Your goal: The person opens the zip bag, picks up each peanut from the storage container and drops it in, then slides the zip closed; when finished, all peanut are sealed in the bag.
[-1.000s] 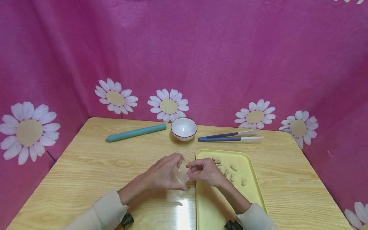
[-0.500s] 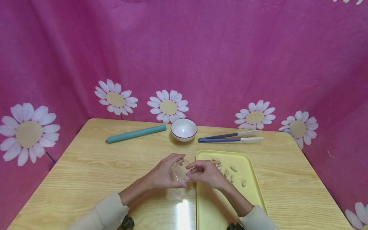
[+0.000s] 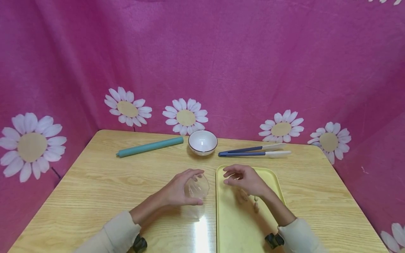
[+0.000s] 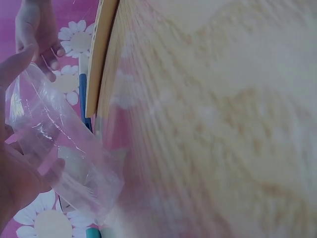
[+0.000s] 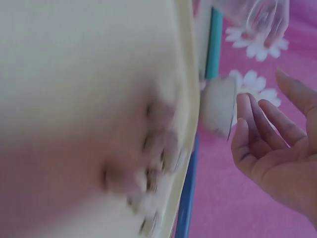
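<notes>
My left hand [image 3: 177, 191] holds a clear plastic bag [image 3: 200, 189] above the table, left of the yellow tray [image 3: 232, 225]. Its thumb and forefinger stand apart in a C shape at the bag's mouth. In the left wrist view the see-through bag [image 4: 81, 153] hangs down from that hand, with no contents visible. Over the tray's far part hovers my right hand [image 3: 248, 180], its fingers loosely bent and holding nothing. Unshelled peanuts [image 3: 256, 204] lie on the tray below it, partly hidden by the hand and forearm; the right wrist view shows several, blurred.
A white bowl [image 3: 202, 143] with a dark rim stands at the table's back. To its left lies a teal rod [image 3: 150, 147]; to its right, blue-and-white tongs [image 3: 250, 152]. A pink flowered cloth [image 3: 234, 70] hangs behind the table [image 3: 158, 168].
My right hand has let go of the bag's edge and moved right, over the tray and peanuts. The left hand stays in place with the bag, whose mouth now appears rounder.
</notes>
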Demonstrator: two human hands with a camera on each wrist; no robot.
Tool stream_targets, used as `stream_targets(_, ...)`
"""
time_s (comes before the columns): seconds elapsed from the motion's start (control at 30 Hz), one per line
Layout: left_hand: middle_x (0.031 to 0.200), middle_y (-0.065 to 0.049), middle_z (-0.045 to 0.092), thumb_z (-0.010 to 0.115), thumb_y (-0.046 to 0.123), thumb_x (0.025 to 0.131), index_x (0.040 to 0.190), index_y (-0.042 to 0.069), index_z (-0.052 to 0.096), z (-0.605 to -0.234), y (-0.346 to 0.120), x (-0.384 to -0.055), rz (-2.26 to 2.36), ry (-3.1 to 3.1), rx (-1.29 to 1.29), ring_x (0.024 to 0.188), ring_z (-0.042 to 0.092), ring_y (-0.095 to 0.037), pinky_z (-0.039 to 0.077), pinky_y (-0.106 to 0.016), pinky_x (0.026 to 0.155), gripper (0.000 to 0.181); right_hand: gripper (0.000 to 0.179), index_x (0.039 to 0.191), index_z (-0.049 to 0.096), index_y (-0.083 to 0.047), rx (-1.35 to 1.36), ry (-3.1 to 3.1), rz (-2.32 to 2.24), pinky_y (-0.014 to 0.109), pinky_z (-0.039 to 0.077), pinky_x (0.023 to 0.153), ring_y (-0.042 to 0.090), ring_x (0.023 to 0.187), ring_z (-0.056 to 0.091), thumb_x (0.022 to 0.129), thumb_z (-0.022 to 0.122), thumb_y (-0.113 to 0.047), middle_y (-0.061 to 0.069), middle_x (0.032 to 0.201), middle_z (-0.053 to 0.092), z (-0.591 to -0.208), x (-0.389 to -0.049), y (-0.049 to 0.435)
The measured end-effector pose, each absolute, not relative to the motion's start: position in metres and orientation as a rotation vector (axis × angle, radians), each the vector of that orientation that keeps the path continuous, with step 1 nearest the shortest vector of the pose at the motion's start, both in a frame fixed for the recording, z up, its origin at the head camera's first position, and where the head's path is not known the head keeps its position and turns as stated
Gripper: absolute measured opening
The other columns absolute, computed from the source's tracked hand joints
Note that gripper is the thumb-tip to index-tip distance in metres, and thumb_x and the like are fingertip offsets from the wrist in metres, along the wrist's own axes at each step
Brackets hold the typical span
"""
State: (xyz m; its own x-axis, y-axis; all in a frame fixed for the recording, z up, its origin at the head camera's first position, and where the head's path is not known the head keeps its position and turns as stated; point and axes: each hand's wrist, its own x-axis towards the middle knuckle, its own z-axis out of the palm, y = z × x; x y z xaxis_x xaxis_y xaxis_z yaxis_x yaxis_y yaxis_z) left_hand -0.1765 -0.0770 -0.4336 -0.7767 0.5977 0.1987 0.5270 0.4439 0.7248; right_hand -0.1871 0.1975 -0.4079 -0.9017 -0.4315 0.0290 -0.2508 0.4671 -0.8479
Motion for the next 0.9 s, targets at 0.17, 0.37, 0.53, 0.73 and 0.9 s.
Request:
stream_targets(0.17, 0.124, -0.001, 0.057, 0.083, 0.040, 0.067, 0.139, 0.018, 0.042, -0.435, -0.081, -0.178, 1.276, 2.571, 0.983, 0.113, 0.054, -0.016, 0.043, -0.043, 0.099, 0.086, 0.035, 0.112, 0.062, 0.008, -0.520, 2.664, -1.314, 0.021, 0.051, 0.070, 0.020, 0.088, 0.066, 0.086, 0.068, -0.013, 0.018, 0.098, 0.069, -0.412, -0.205, 0.214)
stream_targets(0.37, 0.126, -0.004, 0.056, 0.083, 0.036, 0.068, 0.140, 0.017, 0.040, -0.436, -0.082, -0.180, 1.287, 2.539, 0.960, 0.113, 0.052, -0.016, 0.041, -0.045, 0.100, 0.086, 0.021, 0.103, 0.067, 0.005, -0.489, 2.831, -1.154, 0.025, 0.052, 0.073, 0.024, 0.084, 0.068, 0.085, 0.067, -0.006, 0.015, 0.091, 0.071, -0.421, -0.220, 0.229)
stream_targets(0.53, 0.126, -0.003, 0.055, 0.084, 0.030, 0.067, 0.140, 0.018, 0.040, -0.437, -0.082, -0.181, 1.269, 2.545, 0.948, 0.114, 0.052, -0.016, 0.041, -0.045, 0.101, 0.085, 0.013, 0.094, 0.071, 0.000, -0.393, 2.876, -1.042, 0.028, 0.050, 0.069, 0.017, 0.078, 0.065, 0.084, 0.068, -0.007, 0.012, 0.087, 0.072, -0.426, -0.226, 0.235)
stream_targets(0.73, 0.127, -0.002, 0.054, 0.084, 0.028, 0.067, 0.140, 0.017, 0.040, -0.436, -0.081, -0.181, 1.253, 2.552, 0.952, 0.118, 0.052, -0.020, 0.041, -0.047, 0.103, 0.086, 0.009, 0.087, 0.073, -0.003, -0.304, 2.843, -0.993, 0.026, 0.047, 0.066, 0.009, 0.072, 0.059, 0.082, 0.071, -0.011, 0.008, 0.081, 0.072, -0.431, -0.229, 0.236)
stream_targets(0.9, 0.126, 0.000, 0.054, 0.084, 0.030, 0.067, 0.140, 0.017, 0.041, -0.435, -0.081, -0.181, 1.244, 2.565, 0.951, 0.117, 0.052, -0.018, 0.041, -0.046, 0.103, 0.086, 0.007, 0.084, 0.074, -0.003, -0.357, 2.866, -0.981, 0.026, 0.046, 0.065, 0.009, 0.072, 0.059, 0.081, 0.071, -0.008, 0.009, 0.079, 0.072, -0.434, -0.230, 0.235)
